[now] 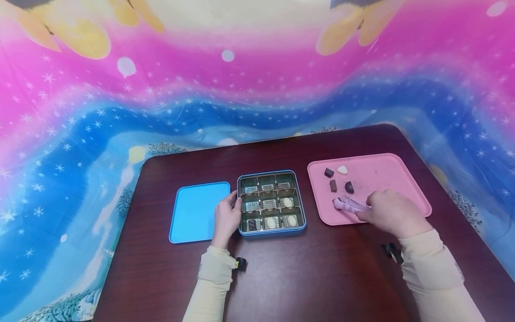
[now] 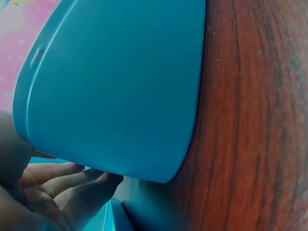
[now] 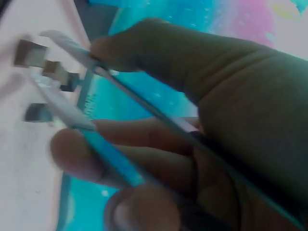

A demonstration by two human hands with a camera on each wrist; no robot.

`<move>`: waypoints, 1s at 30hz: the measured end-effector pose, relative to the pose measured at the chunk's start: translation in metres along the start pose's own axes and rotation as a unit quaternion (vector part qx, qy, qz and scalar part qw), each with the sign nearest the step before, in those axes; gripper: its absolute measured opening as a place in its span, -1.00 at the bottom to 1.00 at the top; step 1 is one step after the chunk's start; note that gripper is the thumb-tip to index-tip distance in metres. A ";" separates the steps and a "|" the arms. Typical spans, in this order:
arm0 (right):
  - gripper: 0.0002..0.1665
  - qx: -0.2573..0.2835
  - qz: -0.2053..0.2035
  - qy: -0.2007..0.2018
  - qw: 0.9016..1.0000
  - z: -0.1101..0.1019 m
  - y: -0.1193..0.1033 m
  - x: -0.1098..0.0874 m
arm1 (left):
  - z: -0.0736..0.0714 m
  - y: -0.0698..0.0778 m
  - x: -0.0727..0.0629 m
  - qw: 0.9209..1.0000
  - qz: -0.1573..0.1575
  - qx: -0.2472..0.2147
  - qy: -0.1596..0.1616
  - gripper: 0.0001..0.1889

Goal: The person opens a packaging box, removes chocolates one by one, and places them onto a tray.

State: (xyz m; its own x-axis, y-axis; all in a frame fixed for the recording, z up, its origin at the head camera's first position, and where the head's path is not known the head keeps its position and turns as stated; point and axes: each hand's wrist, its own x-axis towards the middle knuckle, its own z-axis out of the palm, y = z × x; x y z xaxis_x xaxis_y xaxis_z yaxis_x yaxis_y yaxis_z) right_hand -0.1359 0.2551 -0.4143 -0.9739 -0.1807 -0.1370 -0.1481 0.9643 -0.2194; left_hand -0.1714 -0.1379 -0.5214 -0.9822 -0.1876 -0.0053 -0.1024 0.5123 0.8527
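Observation:
My right hand [image 1: 392,212] holds a pair of pale lilac tongs [image 1: 350,205] low over the pink tray [image 1: 406,179]. In the right wrist view, the spread tips of the tongs [image 3: 65,103] stand on either side of a small brown chocolate [image 3: 29,53]. At the tray's left lie a dark cube [image 1: 329,172], a white chocolate [image 1: 342,170], a brown block [image 1: 333,186] and a dark half-round one [image 1: 349,187]. My left hand [image 1: 227,219] rests its fingers [image 2: 72,185] against the left side of the blue tin [image 2: 115,96], thumb by the rim.
A gold divided insert [image 1: 268,203] in the tin holds three white oval chocolates [image 1: 271,222] and a dark square one [image 1: 252,224]. Left of the tin lies a flat blue lid [image 1: 197,214]. A patterned cloth [image 1: 241,98] hangs behind the dark wooden table [image 1: 306,277].

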 end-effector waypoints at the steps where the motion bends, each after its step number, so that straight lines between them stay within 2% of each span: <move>1: -0.64 -0.002 -0.003 0.000 1.000 -0.004 -0.001 -0.001 | 0.000 0.000 0.000 1.000 -0.001 0.000 -0.001 -0.54; 5: -0.66 0.008 -0.030 0.028 0.999 -0.018 -0.012 -0.003 | -0.002 0.000 0.000 1.000 0.001 -0.001 0.000 -0.54; 8: -0.67 0.011 -0.066 0.067 0.996 -0.023 -0.028 0.000 | -0.002 0.000 0.001 1.000 0.002 -0.002 0.004 -0.54; 10: -0.68 0.007 -0.084 0.076 0.994 -0.024 -0.041 0.004 | -0.003 0.000 0.001 1.000 0.001 -0.002 0.006 -0.54; 13: -0.71 0.001 -0.104 0.061 0.993 -0.022 -0.060 0.012 | -0.002 0.000 0.001 1.000 0.003 -0.001 0.004 -0.54; 18: -0.76 -0.003 -0.113 0.027 0.993 -0.018 -0.082 0.026 | 0.002 -0.002 0.001 1.000 0.010 -0.002 0.002 -0.55; 22: -0.71 -0.003 -0.118 -0.009 0.993 -0.016 -0.092 0.039 | 0.002 -0.001 0.000 1.000 0.008 -0.003 0.002 -0.55; 30: -0.62 -0.048 -0.126 -0.056 0.989 -0.015 -0.109 0.057 | 0.000 0.001 0.001 1.000 -0.005 0.001 0.002 -0.54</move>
State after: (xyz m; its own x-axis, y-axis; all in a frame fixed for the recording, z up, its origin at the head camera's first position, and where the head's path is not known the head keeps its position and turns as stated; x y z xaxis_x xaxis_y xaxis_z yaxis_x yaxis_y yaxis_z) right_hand -0.1777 0.1427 -0.3832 -0.8802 -0.4321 -0.1964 -0.4042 0.8993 -0.1671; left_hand -0.1721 -0.1374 -0.5210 -0.9805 -0.1961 -0.0119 -0.1128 0.5123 0.8514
